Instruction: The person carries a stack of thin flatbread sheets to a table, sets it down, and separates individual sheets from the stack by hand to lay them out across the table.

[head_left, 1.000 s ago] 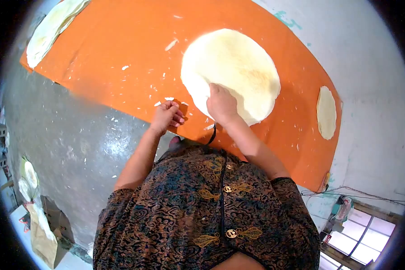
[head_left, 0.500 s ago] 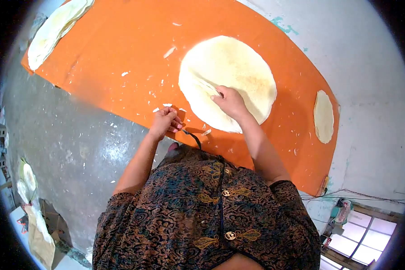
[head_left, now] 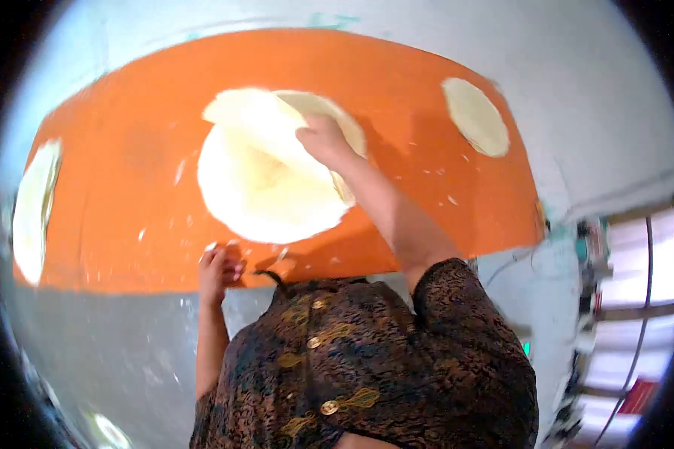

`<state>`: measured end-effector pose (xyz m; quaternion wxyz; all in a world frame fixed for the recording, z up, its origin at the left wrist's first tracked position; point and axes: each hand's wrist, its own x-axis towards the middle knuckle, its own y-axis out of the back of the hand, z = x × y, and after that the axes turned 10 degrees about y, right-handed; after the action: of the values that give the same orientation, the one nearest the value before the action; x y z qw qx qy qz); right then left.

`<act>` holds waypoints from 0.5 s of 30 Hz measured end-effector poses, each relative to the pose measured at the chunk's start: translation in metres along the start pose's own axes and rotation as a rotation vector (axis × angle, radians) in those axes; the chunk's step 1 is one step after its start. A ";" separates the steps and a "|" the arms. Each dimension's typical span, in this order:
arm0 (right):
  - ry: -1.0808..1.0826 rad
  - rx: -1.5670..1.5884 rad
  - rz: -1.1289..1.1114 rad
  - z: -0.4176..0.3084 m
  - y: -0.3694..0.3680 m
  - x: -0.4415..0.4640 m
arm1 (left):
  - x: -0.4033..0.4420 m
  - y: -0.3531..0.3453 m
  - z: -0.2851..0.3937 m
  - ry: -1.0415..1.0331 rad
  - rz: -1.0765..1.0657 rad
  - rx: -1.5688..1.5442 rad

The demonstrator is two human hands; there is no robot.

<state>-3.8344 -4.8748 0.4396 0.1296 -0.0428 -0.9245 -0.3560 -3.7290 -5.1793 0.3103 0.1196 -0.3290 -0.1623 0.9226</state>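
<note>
1. Head view: I see the right hand (head_left: 323, 142) pinching a thin pale sheet (head_left: 254, 150) by its edge, partly raised over another round (head_left: 347, 121) between the surface's (head_left: 404, 90) far and near edges.
2. Left hand (head_left: 219, 268) is at the near edge, fingers curled; I cannot tell whether it grips anything.
3. Pale stack (head_left: 37, 213) by the left edge, pale oval (head_left: 478, 118) by the far right corner.

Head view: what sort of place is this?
Probably a small food workshop or home workroom; can't tell which. Signs: the broad orange table, the large pale round sheets at its middle, likely flatbread, and the similar pile at its left end.
</note>
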 end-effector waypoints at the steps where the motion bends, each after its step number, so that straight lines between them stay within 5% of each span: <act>1: 0.007 0.149 0.124 -0.004 0.030 0.002 | 0.001 -0.004 -0.001 0.023 0.143 0.023; 3: -0.118 0.497 0.257 -0.008 0.094 -0.011 | 0.005 0.006 -0.005 0.024 0.070 0.073; 5: 0.084 0.772 0.380 0.028 0.160 -0.036 | 0.000 -0.002 -0.001 0.037 0.114 0.092; 6: 0.093 -0.195 0.386 0.057 0.204 -0.049 | 0.006 0.005 -0.004 0.047 0.128 0.109; 9: -0.067 0.183 0.985 0.105 0.265 -0.118 | 0.009 0.006 -0.005 0.075 0.159 0.143; 10: -0.082 0.613 0.999 0.098 0.291 -0.156 | 0.010 0.005 -0.003 0.084 0.170 0.150; 13: -0.262 0.642 1.291 0.145 0.324 -0.245 | 0.010 0.002 -0.001 0.144 0.238 0.145; 15: -0.598 0.056 1.211 0.189 0.319 -0.306 | 0.012 0.006 0.001 0.180 0.228 0.137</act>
<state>-3.5246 -4.5079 0.4287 0.0456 -0.6466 -0.7424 -0.1694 -3.7393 -5.1808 0.3017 0.0504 -0.4176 -0.0495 0.9059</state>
